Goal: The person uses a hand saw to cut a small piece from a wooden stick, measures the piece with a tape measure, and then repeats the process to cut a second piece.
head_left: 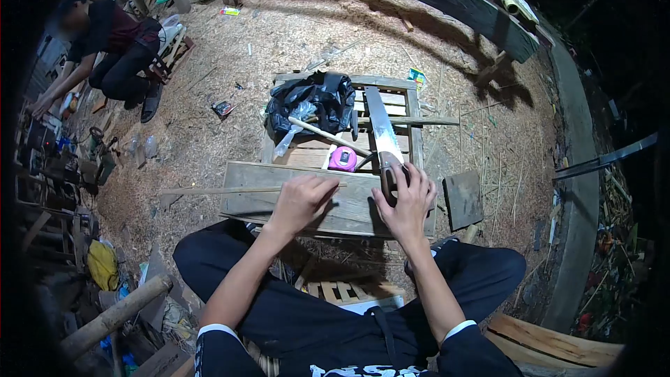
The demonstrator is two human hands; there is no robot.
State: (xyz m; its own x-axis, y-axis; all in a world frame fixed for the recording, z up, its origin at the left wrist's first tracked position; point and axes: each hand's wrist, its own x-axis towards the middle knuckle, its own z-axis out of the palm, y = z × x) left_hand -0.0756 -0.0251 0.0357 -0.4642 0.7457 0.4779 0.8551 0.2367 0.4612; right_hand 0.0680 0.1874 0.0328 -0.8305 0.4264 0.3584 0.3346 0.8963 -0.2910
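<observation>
My left hand [300,202] is closed over a thin wooden strip [255,189] that lies across a wide grey plank [241,176]. The strip's short end shows just past my fingertips, and its long end runs out to the left. My right hand [407,204] is around the dark handle of a handsaw [381,122], thumb on one side and fingers over the other. The saw blade points away from me over a slatted wooden frame [414,108]. A pink tape measure [342,158] sits between the hands, just beyond the plank.
A black plastic bag [328,98] and loose sticks [328,134] lie on the frame. A flat board [463,199] rests at the right. Beyond stands a heavy wooden beam [419,0]. Another person [115,49] crouches at the far left. Wood shavings cover the ground.
</observation>
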